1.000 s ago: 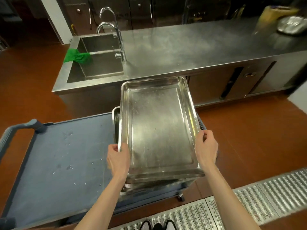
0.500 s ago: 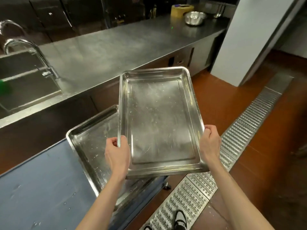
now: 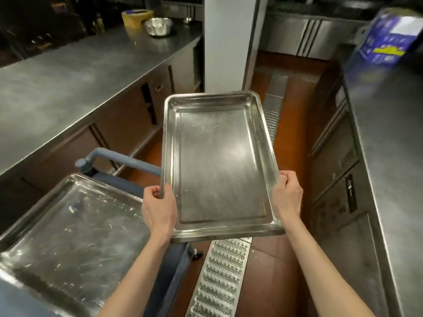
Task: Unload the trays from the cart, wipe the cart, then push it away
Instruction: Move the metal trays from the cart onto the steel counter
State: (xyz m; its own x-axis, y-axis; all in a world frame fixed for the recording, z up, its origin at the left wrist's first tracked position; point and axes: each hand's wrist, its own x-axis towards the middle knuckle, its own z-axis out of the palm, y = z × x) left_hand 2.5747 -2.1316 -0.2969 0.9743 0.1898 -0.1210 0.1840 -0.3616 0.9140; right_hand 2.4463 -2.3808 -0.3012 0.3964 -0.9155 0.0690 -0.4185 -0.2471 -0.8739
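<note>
I hold a rectangular steel tray (image 3: 217,161) level in the air over the red floor, clear of the cart. My left hand (image 3: 159,208) grips its left rim near the close corner, and my right hand (image 3: 287,196) grips the right rim. Another steel tray (image 3: 68,236) lies on the blue-grey cart (image 3: 169,275) at lower left. The cart's handle (image 3: 121,160) sticks out behind the held tray's left edge.
A long steel counter (image 3: 68,81) runs along the left, with a metal bowl (image 3: 159,26) and a yellow container (image 3: 136,17) at its far end. A second steel counter (image 3: 389,138) stands on the right. A white pillar (image 3: 226,42) is ahead, and a floor drain grate (image 3: 219,277) runs down the aisle.
I have turned to the right with the tray in both hands, swinging it off the cart and over the aisle. The sink has left the view and the right counter has come in.
</note>
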